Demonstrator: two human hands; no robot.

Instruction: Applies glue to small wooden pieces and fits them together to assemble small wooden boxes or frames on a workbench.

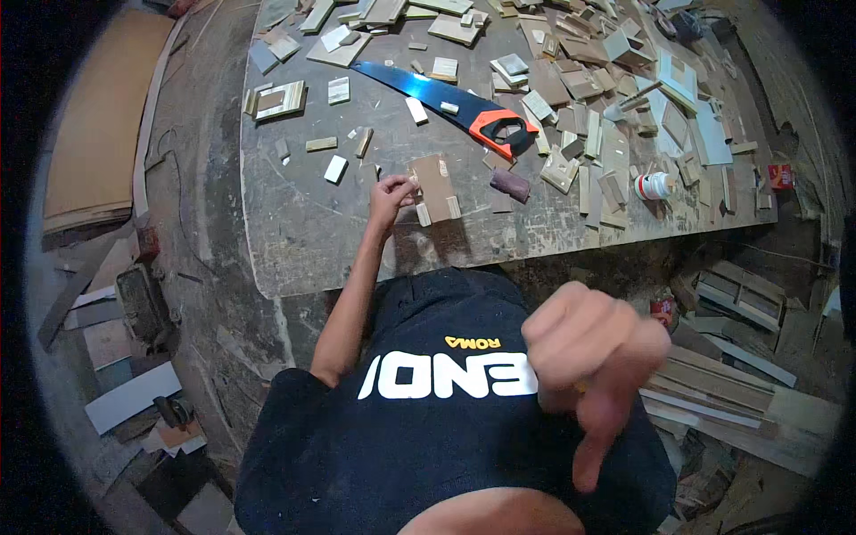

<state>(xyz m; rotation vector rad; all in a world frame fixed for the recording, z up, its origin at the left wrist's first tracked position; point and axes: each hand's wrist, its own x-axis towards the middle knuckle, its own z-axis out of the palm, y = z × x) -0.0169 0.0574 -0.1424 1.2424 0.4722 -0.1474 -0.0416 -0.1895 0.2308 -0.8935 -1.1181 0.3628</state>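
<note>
Brown board (436,185), long axis away, slightly left; left grip (390,201) narrow; right grip (590,346) unclear.

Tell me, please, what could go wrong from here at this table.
The uncovered handsaw lies just beyond the small brown board, so a reaching bare hand might brush its blade. Only the left hand is at that board, with the right hand away from it, so the board could shift.

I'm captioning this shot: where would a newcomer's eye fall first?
Probably on the saw, with its orange-and-black handle, lying on the table at upper middle. The right grip also stands out, large and blurred at lower right. Then come the wood scraps, heaped at upper right.
</note>
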